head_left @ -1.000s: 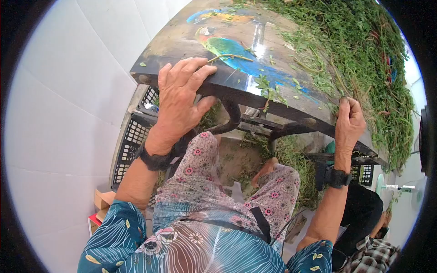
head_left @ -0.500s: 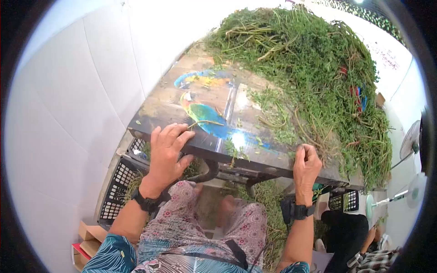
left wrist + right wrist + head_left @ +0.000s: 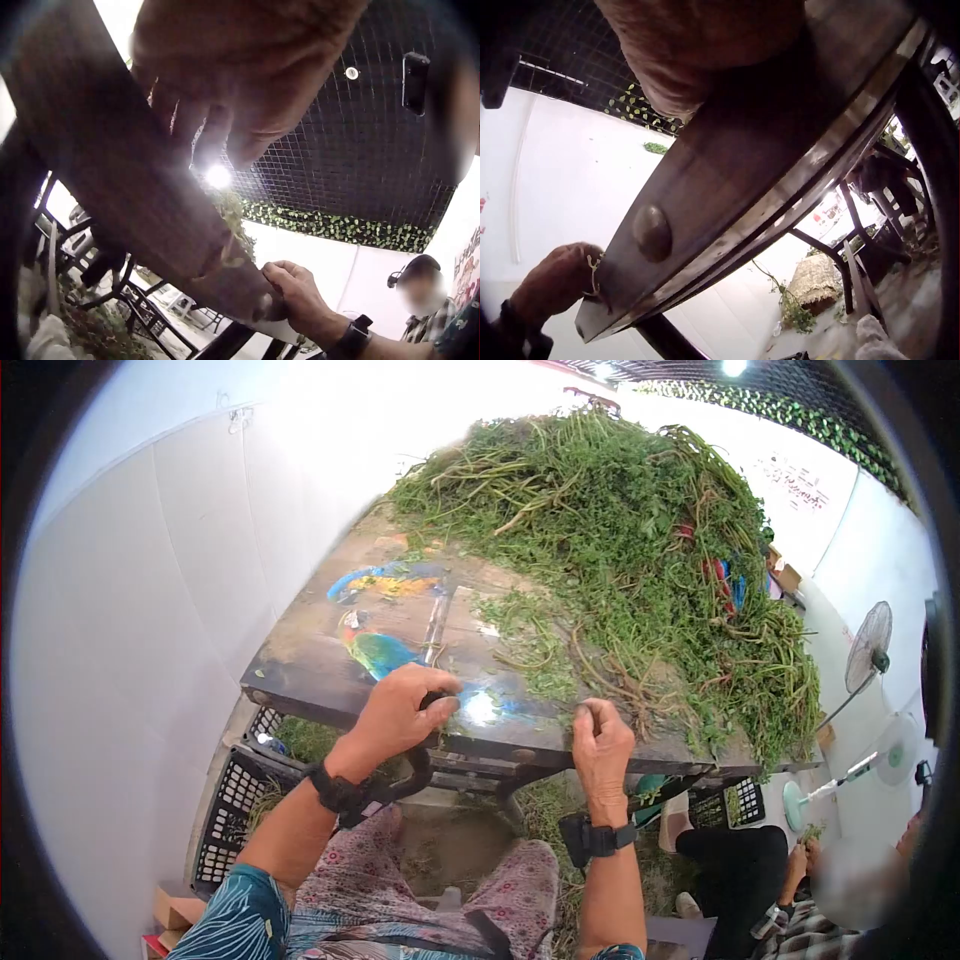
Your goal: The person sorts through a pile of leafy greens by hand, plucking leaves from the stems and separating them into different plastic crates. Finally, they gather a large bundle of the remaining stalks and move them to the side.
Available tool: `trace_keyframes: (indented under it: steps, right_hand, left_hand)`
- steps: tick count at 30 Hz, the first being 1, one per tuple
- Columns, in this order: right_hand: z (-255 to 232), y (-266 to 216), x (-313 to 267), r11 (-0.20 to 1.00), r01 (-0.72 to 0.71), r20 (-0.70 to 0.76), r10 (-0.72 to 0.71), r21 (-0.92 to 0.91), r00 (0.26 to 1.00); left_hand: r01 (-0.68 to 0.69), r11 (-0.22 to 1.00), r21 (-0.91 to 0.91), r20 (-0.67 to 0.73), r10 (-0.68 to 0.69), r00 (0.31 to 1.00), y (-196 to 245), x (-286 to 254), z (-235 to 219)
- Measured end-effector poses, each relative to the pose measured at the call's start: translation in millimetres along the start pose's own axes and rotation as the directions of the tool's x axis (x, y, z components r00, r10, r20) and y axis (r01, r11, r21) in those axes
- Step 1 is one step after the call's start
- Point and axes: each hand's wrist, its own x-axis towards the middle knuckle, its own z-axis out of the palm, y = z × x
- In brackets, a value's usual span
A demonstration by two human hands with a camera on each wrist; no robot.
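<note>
My left hand (image 3: 400, 705), seen in the head view, bends its fingers downward over the table's front edge, beside a small leafy sprig (image 3: 452, 722). A thin stem (image 3: 595, 276) shows by its fingertips in the right wrist view; whether they touch it is unclear. My right hand (image 3: 603, 745) rests at the same edge, loosely curled with thumb and forefinger close together, and nothing visible in it. Beyond both hands, a large heap of green stems (image 3: 620, 530) covers the back and right of the table (image 3: 300, 640), whose top has painted parrots.
Black crates (image 3: 235, 800) stand below the table on the left, with other crates (image 3: 745, 802) at the lower right. Fans (image 3: 868, 650) stand on the right. Another person (image 3: 735, 865) sits at the lower right, a green sprig in hand. Cut greens lie on the floor.
The head view has tilted up, showing more of the heap and room. My left hand has moved right along the edge, towards the hanging sprig, its fingers now more bent. My right hand stays at the edge.
</note>
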Motion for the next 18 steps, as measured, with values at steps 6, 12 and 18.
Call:
trace_keyframes:
  steps: [6, 12, 18]
  right_hand:
    - [-16.2, -3.0, 6.4, 0.986, -0.152, 0.107, 0.144, 0.074, 0.984]
    - [-56.5, 28.9, 51.5, 0.804, 0.220, 0.079, -0.211, -0.552, 0.974]
    - [-50.4, 33.5, 76.3, 0.776, -0.053, 0.222, 0.244, -0.629, 0.944]
  left_hand:
    - [-0.082, 0.992, 0.097, -0.002, 0.083, 0.997, -8.4, -4.6, 0.1]
    - [-0.071, 0.990, 0.121, -0.040, 0.076, 0.996, -5.2, -7.0, 1.7]
    - [-0.115, 0.983, 0.144, -0.030, 0.120, 0.992, -7.8, -8.6, 0.4]
